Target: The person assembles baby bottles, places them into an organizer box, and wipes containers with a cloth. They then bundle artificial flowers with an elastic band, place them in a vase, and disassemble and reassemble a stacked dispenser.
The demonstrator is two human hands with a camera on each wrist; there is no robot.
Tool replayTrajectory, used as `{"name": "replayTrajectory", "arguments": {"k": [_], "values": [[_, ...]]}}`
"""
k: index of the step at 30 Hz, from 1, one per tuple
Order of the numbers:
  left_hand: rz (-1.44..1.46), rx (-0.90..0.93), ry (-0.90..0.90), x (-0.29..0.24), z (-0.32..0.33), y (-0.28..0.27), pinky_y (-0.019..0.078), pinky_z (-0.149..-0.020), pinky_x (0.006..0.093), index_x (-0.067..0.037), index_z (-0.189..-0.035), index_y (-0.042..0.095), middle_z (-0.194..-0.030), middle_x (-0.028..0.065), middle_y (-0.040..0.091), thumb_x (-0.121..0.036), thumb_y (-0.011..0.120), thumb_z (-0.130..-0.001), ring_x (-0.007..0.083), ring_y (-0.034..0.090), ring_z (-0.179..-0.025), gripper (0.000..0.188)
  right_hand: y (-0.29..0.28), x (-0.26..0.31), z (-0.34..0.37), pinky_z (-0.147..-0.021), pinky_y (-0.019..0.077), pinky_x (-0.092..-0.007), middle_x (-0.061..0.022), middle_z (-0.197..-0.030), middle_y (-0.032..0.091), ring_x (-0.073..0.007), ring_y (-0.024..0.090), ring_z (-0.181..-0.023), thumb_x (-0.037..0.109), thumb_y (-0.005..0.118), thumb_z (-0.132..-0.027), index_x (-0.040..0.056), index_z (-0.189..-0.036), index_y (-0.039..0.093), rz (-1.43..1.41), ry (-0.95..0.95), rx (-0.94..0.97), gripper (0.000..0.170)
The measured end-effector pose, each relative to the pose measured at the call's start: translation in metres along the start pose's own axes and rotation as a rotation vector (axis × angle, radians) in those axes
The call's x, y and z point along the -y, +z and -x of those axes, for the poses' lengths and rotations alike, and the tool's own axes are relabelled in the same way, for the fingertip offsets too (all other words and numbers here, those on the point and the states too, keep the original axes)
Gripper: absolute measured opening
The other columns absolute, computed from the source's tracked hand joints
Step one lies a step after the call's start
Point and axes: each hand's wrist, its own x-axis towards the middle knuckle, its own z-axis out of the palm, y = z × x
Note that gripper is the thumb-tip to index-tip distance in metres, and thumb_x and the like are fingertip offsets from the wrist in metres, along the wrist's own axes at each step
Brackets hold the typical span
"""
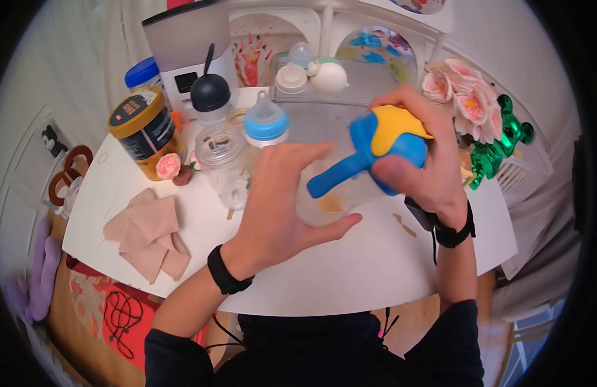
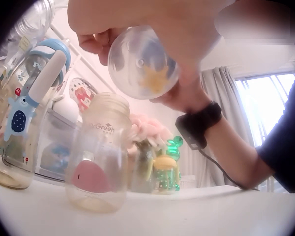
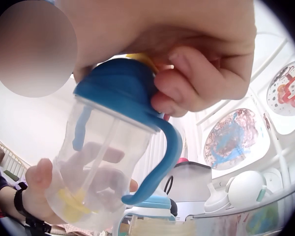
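My right hand [image 1: 434, 151] grips the blue lid of a straw sippy cup [image 1: 340, 171] with a yellow flap on top. The cup is tilted above the table, its base turned toward my left hand [image 1: 272, 200]. Thumb and fingers of that hand are spread apart on either side of the clear base. Through the cup's wall in the right wrist view, a thin straw, a yellow star shape near the bottom and left-hand fingers behind show. Two blue handles stick out from the lid. Below the cup in the left wrist view stands a lidless baby bottle [image 2: 98, 162] with a pink whale.
Left of my hands are a clear jar [image 1: 221, 158], a blue-collared baby bottle [image 1: 266, 122], a gold-lidded tub [image 1: 143, 129] and a pink cloth [image 1: 147, 232]. Pink flowers [image 1: 469, 97] stand at right. A drying rack [image 1: 363, 80] with white bottle parts is behind.
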Motion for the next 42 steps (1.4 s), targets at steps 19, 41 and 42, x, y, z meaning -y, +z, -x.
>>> {"name": "replayTrajectory", "arguments": {"k": [19, 41, 42], "values": [[-0.360, 0.085, -0.057, -0.011, 0.004, 0.004, 0.0313, -0.114, 0.0526, -0.012, -0.145, 0.058, -0.148, 0.0160, 0.048, -0.029, 0.090, -0.078, 0.0391, 0.037, -0.134, 0.076, -0.103, -0.026, 0.062, -0.069, 0.0595, -0.0418, -0.0169, -0.078, 0.075, -0.0342, 0.076, -0.073, 0.068, 0.079, -0.083, 0.0024, -0.097, 0.075, 1.042, 0.579, 0.048, 0.068], [-0.357, 0.129, -0.033, 0.001, 0.014, 0.012, 0.0372, -0.102, 0.0513, -0.013, -0.133, 0.065, -0.142, 0.0117, 0.054, -0.036, 0.085, -0.085, 0.0371, 0.045, -0.132, 0.058, -0.068, -0.060, 0.047, -0.058, 0.0550, -0.0487, -0.0190, -0.069, 0.071, -0.0402, 0.073, -0.067, 0.085, 0.067, -0.086, 0.0021, -0.101, 0.064, 1.396, 0.519, 0.147, 0.084], [-0.329, 0.109, -0.026, 0.002, 0.014, 0.012, 0.0374, -0.102, 0.0509, -0.012, -0.130, 0.066, -0.140, 0.0115, 0.055, -0.037, 0.085, -0.086, 0.0370, 0.046, -0.131, 0.054, -0.067, -0.054, 0.045, -0.058, 0.0550, -0.0487, -0.0190, -0.069, 0.071, -0.0402, 0.073, -0.067, 0.085, 0.067, -0.086, 0.0021, -0.101, 0.064, 1.392, 0.511, 0.148, 0.084]]}}
